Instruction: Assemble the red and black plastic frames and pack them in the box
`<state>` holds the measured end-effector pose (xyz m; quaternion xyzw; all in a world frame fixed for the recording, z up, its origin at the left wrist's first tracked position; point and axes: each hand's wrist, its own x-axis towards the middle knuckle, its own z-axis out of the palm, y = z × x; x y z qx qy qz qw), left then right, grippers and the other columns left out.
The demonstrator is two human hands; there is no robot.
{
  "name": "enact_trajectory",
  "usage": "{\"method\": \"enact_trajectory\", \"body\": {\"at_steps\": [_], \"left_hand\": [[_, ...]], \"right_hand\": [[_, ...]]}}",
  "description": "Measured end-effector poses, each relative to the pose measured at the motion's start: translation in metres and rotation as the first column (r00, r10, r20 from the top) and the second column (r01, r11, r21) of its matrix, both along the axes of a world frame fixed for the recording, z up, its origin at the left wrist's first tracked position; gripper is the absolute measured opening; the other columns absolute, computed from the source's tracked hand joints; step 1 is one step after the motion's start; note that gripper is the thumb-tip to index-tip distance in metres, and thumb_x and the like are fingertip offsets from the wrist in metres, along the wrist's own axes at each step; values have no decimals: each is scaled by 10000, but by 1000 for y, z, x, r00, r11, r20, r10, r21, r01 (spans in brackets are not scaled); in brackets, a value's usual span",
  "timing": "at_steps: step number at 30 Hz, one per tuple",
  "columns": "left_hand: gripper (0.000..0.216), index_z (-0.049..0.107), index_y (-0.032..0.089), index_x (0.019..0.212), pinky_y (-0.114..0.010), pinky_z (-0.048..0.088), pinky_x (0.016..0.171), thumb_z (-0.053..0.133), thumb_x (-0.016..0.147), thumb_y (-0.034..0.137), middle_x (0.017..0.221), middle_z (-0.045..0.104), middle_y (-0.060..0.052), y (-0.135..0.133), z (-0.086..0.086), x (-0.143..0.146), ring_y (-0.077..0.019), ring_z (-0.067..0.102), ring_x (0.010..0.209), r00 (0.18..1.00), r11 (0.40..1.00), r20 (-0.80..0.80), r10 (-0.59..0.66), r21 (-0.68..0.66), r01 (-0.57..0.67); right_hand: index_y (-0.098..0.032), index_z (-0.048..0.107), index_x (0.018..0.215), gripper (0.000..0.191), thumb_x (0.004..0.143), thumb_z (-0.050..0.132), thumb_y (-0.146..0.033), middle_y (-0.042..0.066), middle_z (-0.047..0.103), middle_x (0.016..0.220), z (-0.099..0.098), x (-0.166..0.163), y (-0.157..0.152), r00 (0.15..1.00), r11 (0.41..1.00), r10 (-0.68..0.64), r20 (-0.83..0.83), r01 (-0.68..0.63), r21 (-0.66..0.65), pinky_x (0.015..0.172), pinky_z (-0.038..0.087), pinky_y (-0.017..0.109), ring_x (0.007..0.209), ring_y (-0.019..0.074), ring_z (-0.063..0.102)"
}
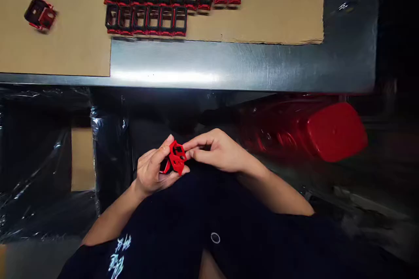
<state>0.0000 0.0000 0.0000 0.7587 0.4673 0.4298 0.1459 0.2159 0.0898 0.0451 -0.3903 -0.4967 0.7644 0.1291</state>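
Observation:
My left hand (152, 168) is closed around a small red plastic part (177, 163), thumb on top and fingers beneath. This part has an angular frame with openings, and something dark shows inside it. My right hand (218, 151) comes in from the right, its fingertips pinched together against the part's right edge. Whether a smaller piece sits between those fingertips is hidden. Both hands are close to my body, below the table's front edge.
Two rows of black-and-red frames (153, 19) stand on cardboard (278, 17) over the metal table (229, 67). A separate black-and-red piece (41, 15) lies at left. A red stool or bin (337, 133) is to the right, and black plastic film (42, 161) hangs at left.

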Motion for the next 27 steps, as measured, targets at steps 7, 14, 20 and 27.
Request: {"method": "enact_trajectory", "body": {"at_steps": [7, 14, 20, 27], "left_hand": [[1045, 392, 188, 1560, -330, 691, 743, 917, 695, 451, 1327, 687, -207, 4, -8, 4, -315, 779, 1003, 999, 1000, 32, -8, -13, 8], [986, 439, 235, 1518, -283, 678, 652, 929, 683, 423, 1333, 700, -181, -3, -5, 7, -295, 786, 999, 977, 978, 208, 57, -209, -13], [1043, 454, 266, 1480, -319, 679, 729, 981, 592, 410, 1375, 676, -179, -7, -12, 11, -294, 791, 979, 920, 943, 373, 117, -331, 15], [984, 444, 249, 1504, -344, 658, 871, 940, 670, 415, 1396, 659, -192, -6, -19, 10, -297, 751, 1117, 916, 950, 391, 86, -309, 42]], "right_hand": [[-156, 788, 832, 153, 832, 706, -285, -17, 711, 607, 4, -18, -11, 962, 972, -84, 259, 22, 232, 504, 386, 204, 518, 96, 591], [-161, 742, 756, 395, 951, 596, -473, 16, 696, 583, -22, -4, 1, 882, 899, -400, 247, 326, 293, 604, 470, 250, 578, 141, 656], [-163, 735, 1102, 299, 879, 658, -348, -1, 728, 663, -28, -3, -9, 945, 957, -288, 154, 278, 80, 645, 475, 264, 607, 139, 661], [-174, 709, 1091, 333, 775, 742, -276, 14, 759, 853, -20, -5, -13, 972, 963, -216, -95, 197, -182, 773, 542, 309, 762, 156, 704]]}}
